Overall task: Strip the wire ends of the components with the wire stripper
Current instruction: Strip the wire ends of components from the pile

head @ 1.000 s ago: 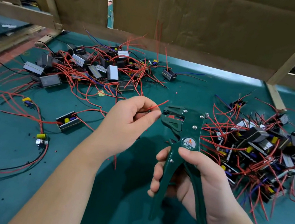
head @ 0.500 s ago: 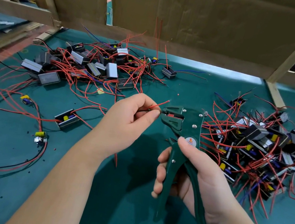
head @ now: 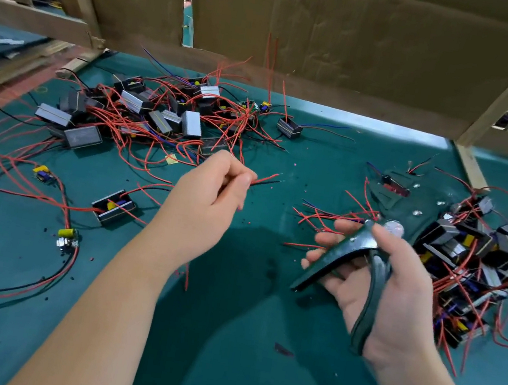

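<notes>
My left hand [head: 207,199] pinches a red and a black wire [head: 266,179] whose ends stick out to the right over the green mat. Its component hangs hidden under my palm. My right hand [head: 379,280] holds the dark green wire stripper [head: 385,221] by its handles, which stand spread apart. The stripper's jaws point up and to the right, well away from the wire ends, and look blurred.
A heap of components with red wires [head: 158,115] lies at the back left, another heap [head: 476,263] at the right. Loose pieces [head: 112,205] lie at the left. Cardboard walls [head: 340,32] and a wooden frame [head: 471,168] close off the back.
The stripper has swung right, away from the wires, and its handles have opened. The wire ends now stick out free of the jaws, with small bits of insulation on the mat.
</notes>
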`<state>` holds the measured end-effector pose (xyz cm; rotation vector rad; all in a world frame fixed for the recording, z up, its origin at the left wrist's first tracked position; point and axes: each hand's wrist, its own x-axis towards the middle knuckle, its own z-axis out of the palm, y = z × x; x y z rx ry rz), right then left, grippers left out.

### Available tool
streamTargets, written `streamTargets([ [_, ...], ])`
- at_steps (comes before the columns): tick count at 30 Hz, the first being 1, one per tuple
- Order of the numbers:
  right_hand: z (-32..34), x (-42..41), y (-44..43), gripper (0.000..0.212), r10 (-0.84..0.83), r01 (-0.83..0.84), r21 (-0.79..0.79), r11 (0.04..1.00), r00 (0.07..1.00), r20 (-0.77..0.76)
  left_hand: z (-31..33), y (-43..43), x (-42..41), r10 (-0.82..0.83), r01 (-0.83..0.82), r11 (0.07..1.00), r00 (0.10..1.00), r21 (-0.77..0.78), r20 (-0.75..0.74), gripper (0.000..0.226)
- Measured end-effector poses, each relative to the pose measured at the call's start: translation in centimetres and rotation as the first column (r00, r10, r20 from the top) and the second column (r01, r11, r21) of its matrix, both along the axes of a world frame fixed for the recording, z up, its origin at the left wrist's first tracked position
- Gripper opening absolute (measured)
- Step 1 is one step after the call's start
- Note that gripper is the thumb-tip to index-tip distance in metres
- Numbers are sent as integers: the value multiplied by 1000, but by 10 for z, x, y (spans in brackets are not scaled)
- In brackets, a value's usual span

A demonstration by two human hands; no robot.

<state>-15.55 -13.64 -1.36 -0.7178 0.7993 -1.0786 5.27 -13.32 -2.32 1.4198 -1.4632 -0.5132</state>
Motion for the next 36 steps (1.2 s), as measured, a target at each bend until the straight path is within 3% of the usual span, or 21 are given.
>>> streamTargets([
  [4,-4,13,10,49,162,-156,-87,984,985,62,-1,2,-16,-87,87,996,996,21,-15,13],
  [8,-5,21,16,52,254,-249,-153,956,967,12,-2,4,-22,-229,231,967,973,112,-28,4],
  [11,-5,17,11,58,173,-172,-140,975,985,-3,-3,5,-20,-249,236,960,965,154,76,12],
  [15,2,0,-2,56,-14,27,-168,985,997,80,-4,1,-4,-43,14,983,987,184,156,16],
  [18,2,-3,-3,52,-16,30,-168,985,996,85,-1,-2,6,56,-57,983,998,174,10,15],
  [24,-6,8,4,49,93,-86,-133,987,995,45,10,-1,-7,-10,72,989,906,131,-423,8],
  [28,-4,8,7,49,156,-146,-190,971,987,39,12,2,-12,-71,143,979,908,146,-413,7],
  [34,-3,13,10,75,243,-231,-181,956,969,48,7,3,-19,-190,260,947,928,191,-321,9],
  [36,-4,12,9,70,220,-213,-181,960,975,23,5,2,-18,-189,265,936,934,233,-303,10],
])
